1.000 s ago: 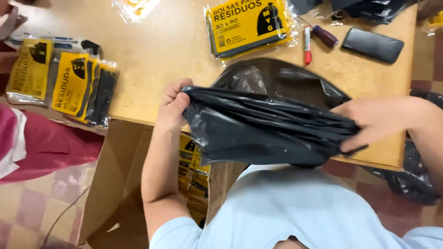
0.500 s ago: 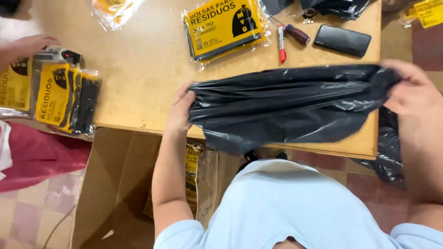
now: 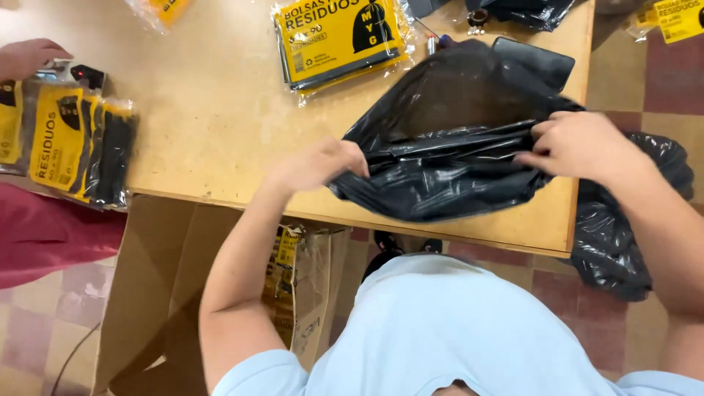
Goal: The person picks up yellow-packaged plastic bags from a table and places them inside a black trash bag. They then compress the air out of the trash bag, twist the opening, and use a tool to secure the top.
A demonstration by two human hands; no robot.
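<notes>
At frame centre, a black rubbish bag [image 3: 447,158], stretched wide half a second ago, is now folded narrower, gripped closed by the left hand [image 3: 319,163] and right hand [image 3: 579,144].

Glossy plastic bag [image 3: 440,176] (matt wooden table [image 3: 220,132])

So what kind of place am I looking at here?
Probably a small packing workshop. A wooden table holds yellow-labelled packs of bags, an open cardboard box stands beneath, and both hands, left and right, fold a black plastic bag.
</notes>
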